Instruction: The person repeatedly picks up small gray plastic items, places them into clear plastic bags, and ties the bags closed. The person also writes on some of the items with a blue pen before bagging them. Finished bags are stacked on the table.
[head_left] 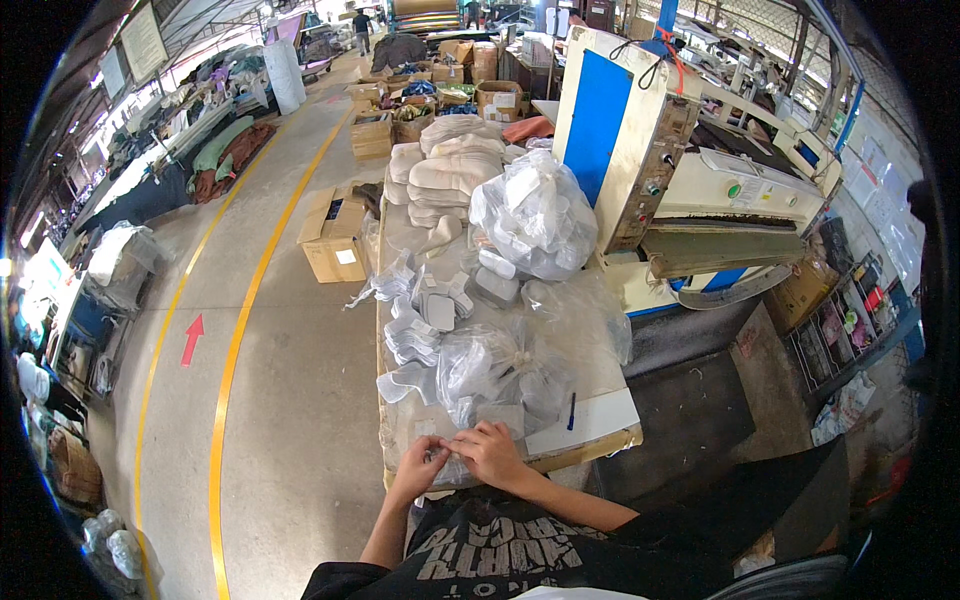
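At the near edge of the table point(408, 228), my left hand point(422, 466) and my right hand point(488, 454) meet, fingertips pinched together. What they pinch is too small to make out; thin clear plastic lies just beneath them. Right beyond my hands sits a knotted clear plastic bag point(500, 370) with pale grey pieces inside. Loose stacks of grey cut pieces point(408, 335) lie to its left and beyond. A larger stuffed plastic bag point(535, 210) stands farther back, beside piles of beige, sole-shaped pieces point(455, 165).
A blue pen point(572, 411) rests by a white board point(600, 420) at the table's right corner. To the right stands a large cream and blue press machine point(640, 150). An open cardboard box point(335, 240) is on the floor at left, beside a yellow-lined walkway point(245, 320).
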